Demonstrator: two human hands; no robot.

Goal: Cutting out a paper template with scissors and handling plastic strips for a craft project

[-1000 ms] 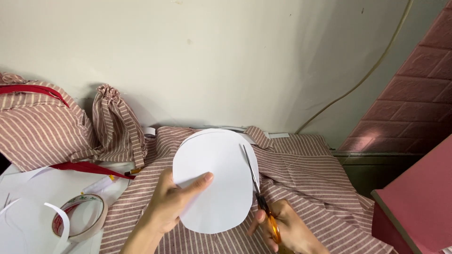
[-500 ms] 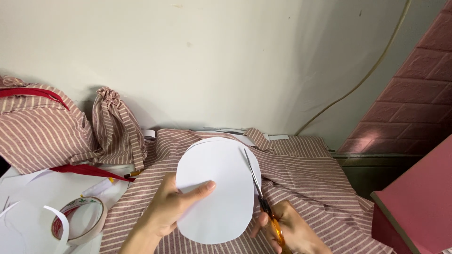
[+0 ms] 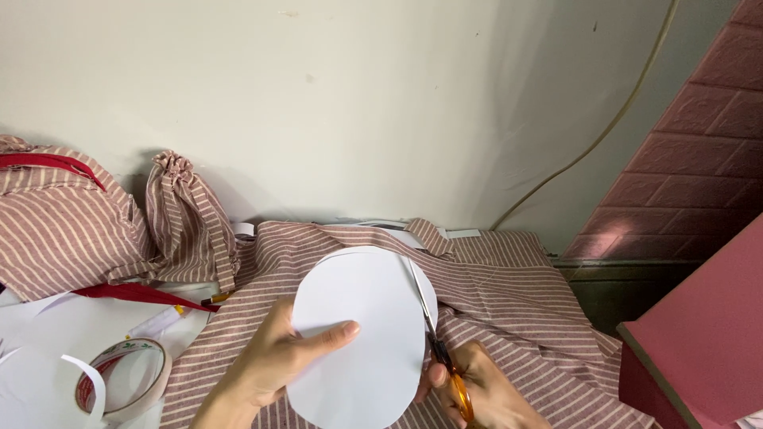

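Note:
My left hand [image 3: 274, 361] holds a white oval paper cut-out [image 3: 358, 334], thumb pressed across its middle. At the paper's right edge my right hand [image 3: 477, 389] grips orange-handled scissors [image 3: 435, 342], whose blades lie along that edge and point up and away from me. Paper and scissors hover over red-and-white striped cloth [image 3: 509, 294] spread on the surface. A narrow sliver of paper [image 3: 427, 290] stands off to the right of the blades.
A striped drawstring pouch [image 3: 187, 218] and a bigger striped bag [image 3: 60, 226] with a red strap [image 3: 135, 292] sit at left. A roll of tape [image 3: 127, 377] lies on white paper scraps at lower left. A pink box [image 3: 703, 334] stands at right.
The paper has dropped slightly and turned in my left hand. The scissors have moved along its right edge.

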